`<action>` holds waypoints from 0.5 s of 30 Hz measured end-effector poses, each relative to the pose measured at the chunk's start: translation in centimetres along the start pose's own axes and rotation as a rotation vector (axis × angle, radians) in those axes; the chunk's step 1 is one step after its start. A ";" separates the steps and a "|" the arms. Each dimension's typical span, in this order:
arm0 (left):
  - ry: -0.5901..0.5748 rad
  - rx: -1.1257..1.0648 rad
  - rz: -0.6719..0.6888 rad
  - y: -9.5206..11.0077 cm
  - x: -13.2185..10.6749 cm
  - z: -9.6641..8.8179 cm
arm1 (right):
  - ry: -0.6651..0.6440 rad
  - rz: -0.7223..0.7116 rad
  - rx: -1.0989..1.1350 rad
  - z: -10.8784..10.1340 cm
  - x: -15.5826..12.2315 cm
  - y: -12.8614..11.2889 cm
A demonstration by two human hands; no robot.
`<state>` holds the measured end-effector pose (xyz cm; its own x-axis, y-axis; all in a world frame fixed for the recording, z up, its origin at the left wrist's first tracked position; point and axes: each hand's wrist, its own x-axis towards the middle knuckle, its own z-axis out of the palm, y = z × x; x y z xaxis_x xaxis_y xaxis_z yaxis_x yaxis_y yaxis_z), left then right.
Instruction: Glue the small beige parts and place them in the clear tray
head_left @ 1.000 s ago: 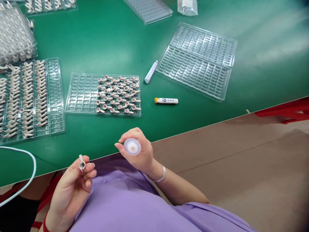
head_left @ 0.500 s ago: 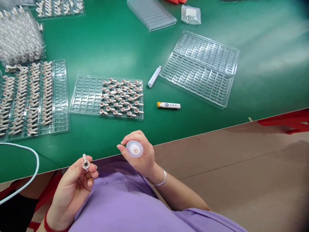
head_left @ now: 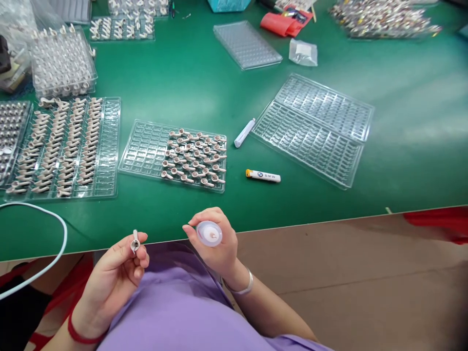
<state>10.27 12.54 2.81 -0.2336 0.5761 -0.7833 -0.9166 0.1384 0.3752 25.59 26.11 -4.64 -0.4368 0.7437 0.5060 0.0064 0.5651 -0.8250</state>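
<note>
My left hand [head_left: 119, 265] pinches a small pale earbud shell [head_left: 135, 242] between thumb and fingers, its stem up and its round hollow end facing me. Something dark shows inside that hollow. Fingers of my right hand [head_left: 219, 246] are wrapped round a translucent bottle with a round end [head_left: 209, 234] and a small tip at its centre; most of its body is hidden by the hand. The two hands are apart, near the table's front edge. Beyond them lies a clear tray [head_left: 142, 146], its right half filled with similar shells.
To the left stand a bigger tray [head_left: 107, 146] of shells, a tray of dark round parts [head_left: 12, 131] and a pale cable [head_left: 64, 229]. A white lighter [head_left: 263, 175], a small tube [head_left: 244, 133] and an open clear tray [head_left: 310, 131] lie on the right.
My view has tilted up and shifted left, so more of the table's far side shows. Both hands keep their holds, with the earbud shell turned slightly.
</note>
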 end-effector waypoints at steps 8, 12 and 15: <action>-0.020 0.001 -0.004 0.0 0.1 0.1 | -0.004 -0.006 0.012 0.0 0.1 0.0; -0.026 0.010 -0.003 0.1 0.0 0.2 | -0.006 0.001 0.011 0.0 0.1 0.0; -0.027 0.024 -0.007 0.1 -0.1 0.4 | -0.003 0.002 0.006 0.1 0.1 0.0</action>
<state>10.37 12.80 3.13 -0.2184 0.5966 -0.7722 -0.9099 0.1615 0.3821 25.51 26.14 -4.61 -0.4392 0.7439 0.5038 0.0022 0.5617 -0.8274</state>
